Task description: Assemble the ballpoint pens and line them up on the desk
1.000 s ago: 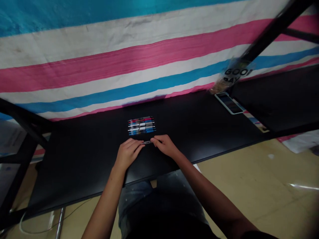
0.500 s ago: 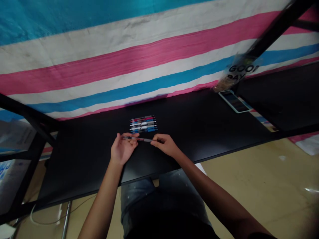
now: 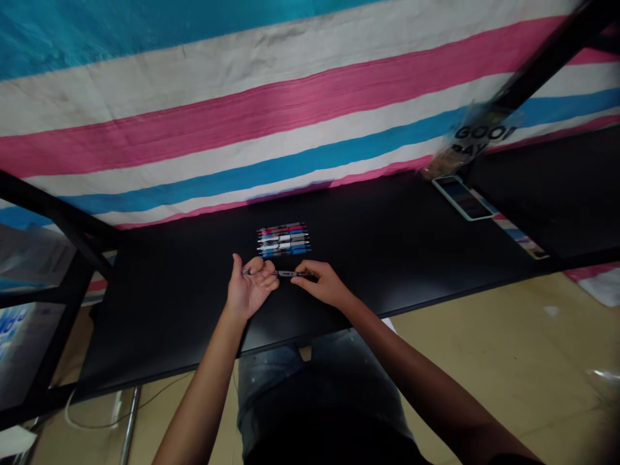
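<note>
Between my two hands is a pen (image 3: 287, 274) with a grey part showing, held roughly level just above the black table. My left hand (image 3: 252, 287) is palm up, with its fingers curled over one end of the pen and its thumb sticking up. The fingertips of my right hand (image 3: 320, 282) pinch the other end. Just beyond my hands, several pens (image 3: 283, 240) in red, white, grey and blue lie side by side in a stack of rows on the table.
The black table (image 3: 387, 258) carries a phone (image 3: 464, 197) in a pale case at the right. A clear bag (image 3: 467, 145) with printed letters stands behind it. A striped sheet (image 3: 290, 110) hangs at the back. Boxes (image 3: 29, 349) sit on a rack at the left.
The left fingers have curled in over the pen, which shows less of its length between my hands. The whole view has shifted slightly.
</note>
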Motion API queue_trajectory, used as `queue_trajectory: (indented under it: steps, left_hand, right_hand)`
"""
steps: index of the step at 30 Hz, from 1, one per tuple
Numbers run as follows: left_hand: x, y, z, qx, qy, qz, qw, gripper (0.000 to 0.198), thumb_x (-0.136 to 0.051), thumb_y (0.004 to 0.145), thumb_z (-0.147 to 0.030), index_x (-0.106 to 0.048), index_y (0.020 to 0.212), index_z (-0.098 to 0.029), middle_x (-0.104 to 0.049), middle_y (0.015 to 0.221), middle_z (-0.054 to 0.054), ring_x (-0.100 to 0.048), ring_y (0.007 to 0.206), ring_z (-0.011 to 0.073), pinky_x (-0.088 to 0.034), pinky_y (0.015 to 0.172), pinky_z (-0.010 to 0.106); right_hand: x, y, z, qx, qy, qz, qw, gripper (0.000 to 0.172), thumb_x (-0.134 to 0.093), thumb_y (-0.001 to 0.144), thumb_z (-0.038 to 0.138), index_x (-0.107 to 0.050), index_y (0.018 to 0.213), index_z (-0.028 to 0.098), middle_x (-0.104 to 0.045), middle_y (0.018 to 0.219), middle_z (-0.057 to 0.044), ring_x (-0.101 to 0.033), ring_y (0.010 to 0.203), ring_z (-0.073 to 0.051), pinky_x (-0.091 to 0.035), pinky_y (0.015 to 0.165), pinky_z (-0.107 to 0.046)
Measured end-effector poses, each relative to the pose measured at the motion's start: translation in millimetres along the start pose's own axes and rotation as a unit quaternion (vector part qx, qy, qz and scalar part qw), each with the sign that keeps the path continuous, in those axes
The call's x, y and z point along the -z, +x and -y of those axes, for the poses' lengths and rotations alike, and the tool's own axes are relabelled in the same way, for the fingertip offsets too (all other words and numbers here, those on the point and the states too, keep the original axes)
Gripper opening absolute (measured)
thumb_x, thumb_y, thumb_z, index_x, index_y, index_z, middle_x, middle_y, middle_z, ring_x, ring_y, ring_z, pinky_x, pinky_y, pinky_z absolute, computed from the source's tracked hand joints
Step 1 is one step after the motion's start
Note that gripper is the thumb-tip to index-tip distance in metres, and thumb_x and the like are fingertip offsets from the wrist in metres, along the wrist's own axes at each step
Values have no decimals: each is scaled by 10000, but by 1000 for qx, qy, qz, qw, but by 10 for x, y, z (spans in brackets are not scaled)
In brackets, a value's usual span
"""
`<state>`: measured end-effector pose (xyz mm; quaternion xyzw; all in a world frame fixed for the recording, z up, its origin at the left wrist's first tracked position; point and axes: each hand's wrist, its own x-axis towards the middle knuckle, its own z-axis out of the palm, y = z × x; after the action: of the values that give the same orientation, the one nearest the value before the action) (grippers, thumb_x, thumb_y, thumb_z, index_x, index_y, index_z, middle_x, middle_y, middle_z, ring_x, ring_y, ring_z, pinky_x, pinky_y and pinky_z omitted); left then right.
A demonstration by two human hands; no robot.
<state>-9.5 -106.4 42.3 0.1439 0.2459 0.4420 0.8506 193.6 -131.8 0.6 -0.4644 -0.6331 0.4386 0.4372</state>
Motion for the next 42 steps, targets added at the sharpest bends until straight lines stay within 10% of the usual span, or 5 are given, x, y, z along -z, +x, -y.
queue_trajectory:
  steps: [42]
  left_hand:
    - [66, 17, 34, -80, 15, -37, 996, 488, -369, 1027, -625, -628, 939, -221, -482, 691, 3, -384, 492, 99, -339, 506, 227]
  right_hand:
    - [16, 22, -33, -42, 21, -1, 999, 310, -694, 862, 483, -693, 796, 180, -609, 681, -6, -525, 632, -140, -407, 594, -267]
